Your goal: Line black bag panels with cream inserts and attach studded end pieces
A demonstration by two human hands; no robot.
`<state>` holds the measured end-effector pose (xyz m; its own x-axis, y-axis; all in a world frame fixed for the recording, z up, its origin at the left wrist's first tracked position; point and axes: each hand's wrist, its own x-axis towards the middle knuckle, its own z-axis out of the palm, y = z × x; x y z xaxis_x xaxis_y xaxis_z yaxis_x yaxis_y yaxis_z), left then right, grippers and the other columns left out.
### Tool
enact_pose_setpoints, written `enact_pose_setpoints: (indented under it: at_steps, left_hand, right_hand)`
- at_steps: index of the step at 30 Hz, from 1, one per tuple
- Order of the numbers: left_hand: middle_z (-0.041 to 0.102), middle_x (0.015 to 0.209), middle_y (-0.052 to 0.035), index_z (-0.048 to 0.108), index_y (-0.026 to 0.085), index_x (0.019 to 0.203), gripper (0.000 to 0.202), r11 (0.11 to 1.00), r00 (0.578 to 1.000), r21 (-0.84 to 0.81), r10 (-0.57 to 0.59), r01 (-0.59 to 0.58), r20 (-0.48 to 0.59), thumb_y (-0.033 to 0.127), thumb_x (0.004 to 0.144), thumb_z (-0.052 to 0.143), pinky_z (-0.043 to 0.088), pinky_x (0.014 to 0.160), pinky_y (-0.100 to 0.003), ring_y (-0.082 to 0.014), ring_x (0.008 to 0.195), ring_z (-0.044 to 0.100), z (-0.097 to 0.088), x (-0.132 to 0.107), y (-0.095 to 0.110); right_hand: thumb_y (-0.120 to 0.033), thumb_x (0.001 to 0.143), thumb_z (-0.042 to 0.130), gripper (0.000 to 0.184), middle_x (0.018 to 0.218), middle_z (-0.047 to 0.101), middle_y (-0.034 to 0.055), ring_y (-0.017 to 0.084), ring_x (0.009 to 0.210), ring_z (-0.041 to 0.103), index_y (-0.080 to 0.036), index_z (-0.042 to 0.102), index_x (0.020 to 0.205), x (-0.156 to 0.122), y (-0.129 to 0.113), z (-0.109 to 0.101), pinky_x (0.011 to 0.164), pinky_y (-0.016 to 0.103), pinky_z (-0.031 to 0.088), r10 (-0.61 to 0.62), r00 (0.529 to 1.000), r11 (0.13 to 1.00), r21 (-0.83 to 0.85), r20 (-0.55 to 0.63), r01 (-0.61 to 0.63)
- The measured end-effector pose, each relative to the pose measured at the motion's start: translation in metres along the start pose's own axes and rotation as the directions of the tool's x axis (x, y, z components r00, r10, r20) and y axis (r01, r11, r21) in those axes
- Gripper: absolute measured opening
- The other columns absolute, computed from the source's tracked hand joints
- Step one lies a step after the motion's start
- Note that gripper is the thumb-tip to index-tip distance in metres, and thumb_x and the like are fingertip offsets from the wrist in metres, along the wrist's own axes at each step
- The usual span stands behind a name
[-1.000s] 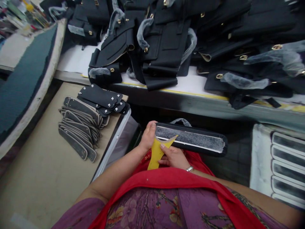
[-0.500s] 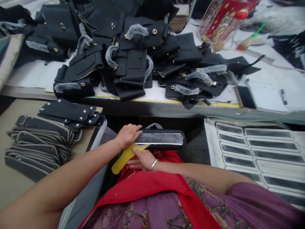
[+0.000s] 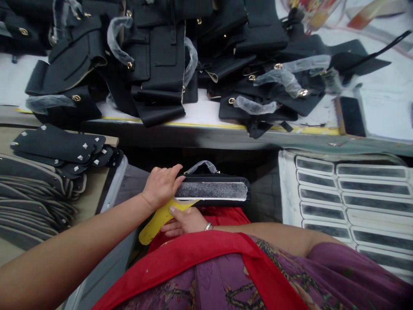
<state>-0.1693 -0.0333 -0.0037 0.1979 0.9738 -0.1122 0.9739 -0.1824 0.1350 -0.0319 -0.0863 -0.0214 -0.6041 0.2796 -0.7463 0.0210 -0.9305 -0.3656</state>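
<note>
A black handbag (image 3: pixel 222 202) lies across my lap, its plastic-wrapped handle (image 3: pixel 205 164) toward the table. Along the side facing up runs a speckled grey strip (image 3: pixel 216 190) with white edges. My left hand (image 3: pixel 161 186) is closed over the bag's left end, with its thumb and index finger by the strip. Below it, my right hand (image 3: pixel 187 220) pinches a flat yellow piece (image 3: pixel 155 222) with rounded ends, thumb on top. The yellow piece slants from lower left up to the bag's near edge. Both palms and the bag's left end are hidden.
Black bag parts (image 3: pixel 167 60) with wrapped handles cover the table ahead; a phone (image 3: pixel 351 115) lies at its right. Stacks of dark panels (image 3: pixel 29 202) sit at left. A white board (image 3: pixel 358 215) at right carries rows of dark strips with white borders.
The view has shifted closer to the table edge. My hands and the yellow piece sit slightly farther left and lower in view, and more of the bag's handle shows. Both grips look the same.
</note>
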Motion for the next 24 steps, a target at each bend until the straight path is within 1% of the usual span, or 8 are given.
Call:
enact_pose_setpoints:
  at_steps: [4,7,9,11,13,15,20,24]
  left_hand:
    - [0.068,0.086,-0.0109,0.05,0.014,0.12,0.043,0.994,0.994,-0.017,-0.109,0.109,0.017,0.041,0.092,0.032,0.039,0.079,-0.039,-0.0266,0.081,0.064,-0.005,-0.001,0.011]
    - [0.067,0.098,-0.0119,0.047,0.016,0.124,0.047,0.935,0.97,-0.265,-0.241,0.237,0.018,0.046,0.09,0.035,0.04,0.084,-0.039,-0.0264,0.091,0.063,-0.006,-0.01,0.01]
    - [0.065,0.104,-0.0111,0.045,0.017,0.127,0.051,0.745,0.935,-0.592,-0.354,0.308,0.041,0.049,0.091,0.028,0.042,0.086,-0.035,-0.0228,0.097,0.061,-0.006,-0.02,0.0]
    - [0.063,0.111,-0.0121,0.045,0.016,0.127,0.06,0.403,0.875,-0.855,-0.47,0.326,0.112,0.053,0.091,0.015,0.044,0.084,-0.034,-0.0207,0.101,0.06,-0.004,-0.034,-0.014]
    - [0.059,0.119,-0.0139,0.047,0.015,0.126,0.066,0.088,0.822,-0.953,-0.533,0.29,0.201,0.058,0.09,0.012,0.045,0.083,-0.034,-0.0211,0.105,0.058,-0.001,-0.049,-0.026]
    - [0.055,0.125,-0.0144,0.05,0.016,0.124,0.063,-0.065,0.805,-0.967,-0.541,0.248,0.243,0.06,0.088,0.022,0.045,0.085,-0.036,-0.0226,0.11,0.055,0.005,-0.062,-0.031]
    - [0.052,0.131,-0.0098,0.051,0.019,0.125,0.053,-0.073,0.88,-0.978,-0.427,0.196,0.208,0.047,0.081,0.054,0.038,0.098,-0.039,-0.0258,0.121,0.047,0.02,-0.075,-0.017]
    - [0.044,0.139,-0.0077,0.035,0.02,0.138,0.07,-0.113,0.925,-0.984,-0.342,0.138,0.169,0.04,0.077,0.062,0.029,0.108,-0.036,-0.0244,0.129,0.039,0.032,-0.081,-0.003]
  right_hand:
    - [-0.031,0.087,0.052,0.017,0.063,0.064,-0.0006,0.014,0.061,0.067,-0.015,0.055,0.085,-0.012,-0.004,0.013,0.056,0.023,0.055,0.025,0.991,0.997,0.081,-0.133,-0.014]
    - [-0.026,0.091,0.046,0.018,0.059,0.062,-0.0005,0.01,0.049,0.062,-0.014,0.054,0.079,-0.03,-0.007,0.021,0.046,0.018,0.051,-0.043,0.986,0.999,0.008,-0.158,0.045]
    - [-0.025,0.09,0.048,0.018,0.062,0.064,0.0026,0.01,0.046,0.06,-0.012,0.057,0.081,-0.049,-0.011,0.018,0.041,0.017,0.048,-0.11,0.98,0.992,-0.079,-0.163,0.098]
    - [-0.028,0.089,0.049,0.022,0.062,0.064,0.0048,0.009,0.045,0.058,-0.01,0.059,0.082,-0.071,-0.02,0.003,0.039,0.016,0.047,-0.205,0.968,0.971,-0.153,-0.147,0.182]
    - [-0.027,0.09,0.047,0.023,0.06,0.063,0.0047,0.008,0.045,0.057,-0.01,0.059,0.081,-0.095,-0.037,-0.021,0.04,0.015,0.047,-0.304,0.942,0.944,-0.177,-0.145,0.278]
    - [-0.022,0.09,0.046,0.017,0.068,0.066,0.0041,0.007,0.045,0.056,-0.012,0.059,0.085,-0.114,-0.063,-0.05,0.04,0.015,0.046,-0.414,0.889,0.906,-0.18,-0.194,0.383]
    - [-0.012,0.084,0.05,0.009,0.068,0.064,0.0005,0.006,0.048,0.057,-0.016,0.057,0.085,-0.119,-0.139,-0.11,0.041,0.014,0.046,-0.484,0.847,0.86,-0.297,-0.22,0.415]
    - [-0.015,0.083,0.053,0.005,0.051,0.054,-0.0031,0.005,0.041,0.049,-0.015,0.056,0.078,-0.091,-0.178,-0.115,0.035,0.012,0.037,-0.489,0.86,0.748,-0.577,-0.147,0.327]
